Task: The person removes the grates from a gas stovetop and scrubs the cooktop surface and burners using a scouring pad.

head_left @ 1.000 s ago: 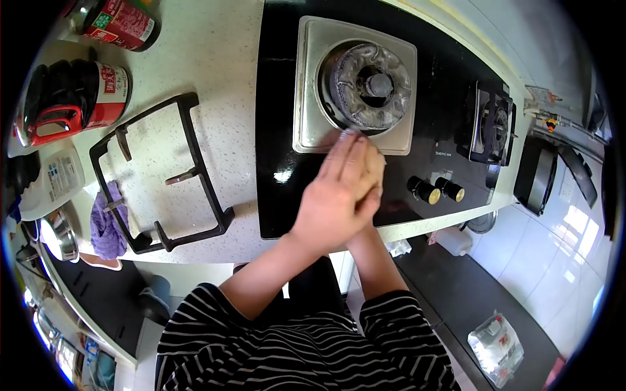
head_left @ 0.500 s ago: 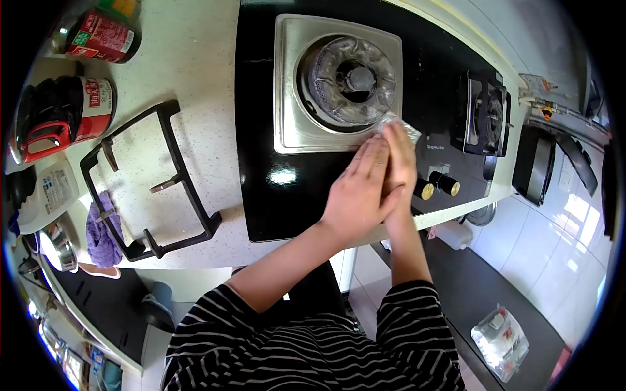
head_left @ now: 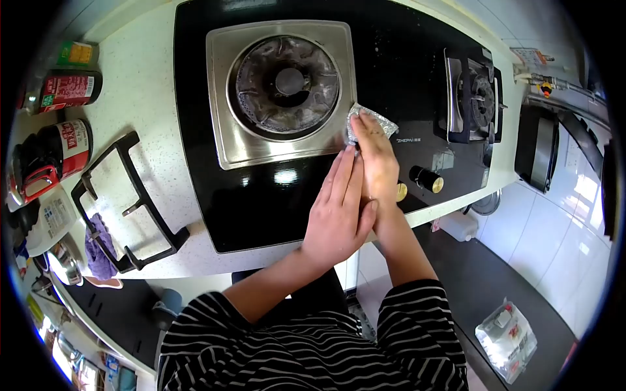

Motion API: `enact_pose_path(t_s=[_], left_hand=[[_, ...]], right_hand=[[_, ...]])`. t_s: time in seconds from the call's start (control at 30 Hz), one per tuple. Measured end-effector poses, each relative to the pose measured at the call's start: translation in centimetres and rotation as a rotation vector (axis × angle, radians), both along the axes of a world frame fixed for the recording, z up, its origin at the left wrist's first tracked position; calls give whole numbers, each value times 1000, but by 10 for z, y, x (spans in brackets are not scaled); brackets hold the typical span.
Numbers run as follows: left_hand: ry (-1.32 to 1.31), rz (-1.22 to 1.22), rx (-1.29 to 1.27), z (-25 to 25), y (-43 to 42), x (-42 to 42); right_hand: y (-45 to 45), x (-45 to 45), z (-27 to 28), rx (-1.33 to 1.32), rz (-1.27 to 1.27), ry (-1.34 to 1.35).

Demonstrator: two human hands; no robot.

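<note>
My right hand [head_left: 378, 159] presses a silvery cloth [head_left: 383, 124] down with fairly straight fingers, at the right edge of the steel burner plate [head_left: 287, 156]. Beside it lies my left hand [head_left: 336, 212], its fingers stretched out and its thumb against the right hand. The left fingertips reach the near corner of the cloth; whether they press on it I cannot tell. On the plate sits a round burner [head_left: 290, 81] without a grate. The black glass hob [head_left: 254, 221] surrounds the plate.
A black pan support [head_left: 150, 202] lies on the pale counter at left, over a purple cloth [head_left: 100, 251]. Bottles [head_left: 75, 146] and jars stand behind it. At right are a second burner with its grate [head_left: 479, 98], two knobs [head_left: 427, 179] and a plastic packet [head_left: 506, 339].
The view has shifted, so the hob appears further left. Both hands and the silvery cloth have moved right relative to the burner plate, and more of the cloth shows.
</note>
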State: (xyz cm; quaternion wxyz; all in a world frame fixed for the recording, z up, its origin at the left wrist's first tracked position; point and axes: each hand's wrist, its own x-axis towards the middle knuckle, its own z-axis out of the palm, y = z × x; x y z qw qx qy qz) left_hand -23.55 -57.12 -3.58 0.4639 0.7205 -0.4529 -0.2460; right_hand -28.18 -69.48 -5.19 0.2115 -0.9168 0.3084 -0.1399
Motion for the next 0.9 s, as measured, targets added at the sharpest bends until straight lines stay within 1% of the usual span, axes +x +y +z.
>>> enact_pose_path(t_s=[0.1, 0.13, 0.17, 0.2, 0.23, 0.33, 0.37, 0.4, 0.43, 0.47, 0.5, 0.53, 0.57, 0.63, 0.7, 0.77, 0.83, 0.9], left_hand=[[78, 42, -16, 4, -1, -2], [34, 108, -23, 6, 4, -8], [-2, 151, 29, 11, 13, -12], [-14, 147, 37, 10, 13, -13], [-26, 139, 46, 8, 14, -14], [-57, 120, 73, 2, 19, -19], [-66, 116, 78, 1, 21, -19], [-4, 86, 24, 2, 9, -16], [35, 55, -32, 0, -3, -16], [34, 40, -57, 0, -14, -17], [33, 25, -80, 2, -20, -16], [9, 31, -63, 3, -19, -14], [22, 42, -48, 4, -15, -10], [47, 60, -16, 5, 3, 1], [-13, 163, -16, 6, 23, 7], [-94, 198, 56, 9, 35, 16], [-66, 212, 52, 7, 34, 13], [-1, 172, -28, 1, 22, 3]], right_hand=[[20, 0, 11, -22, 58, 47], [38, -4, 2, 78, 49, 12], [56, -7, -8, 177, 37, -26], [74, -10, -17, 273, 22, -64], [81, -9, -11, 207, 92, 33], [69, -7, 3, 264, 106, 66], [69, -14, -14, 709, -54, -259], [68, -21, -32, 1090, -227, -673], [61, -21, -36, 1189, -285, -846], [55, -26, -33, 1025, -258, -730], [49, -29, -27, 509, -162, -304], [46, -28, -21, 169, -103, -85], [46, -23, -20, 70, -73, -33], [63, -12, -18, 53, -35, -13], [82, -1, -16, 73, 21, -7], [89, 9, -14, 104, 70, -4], [85, 7, -13, 119, 92, -12], [74, -3, -16, 164, 75, -46]])
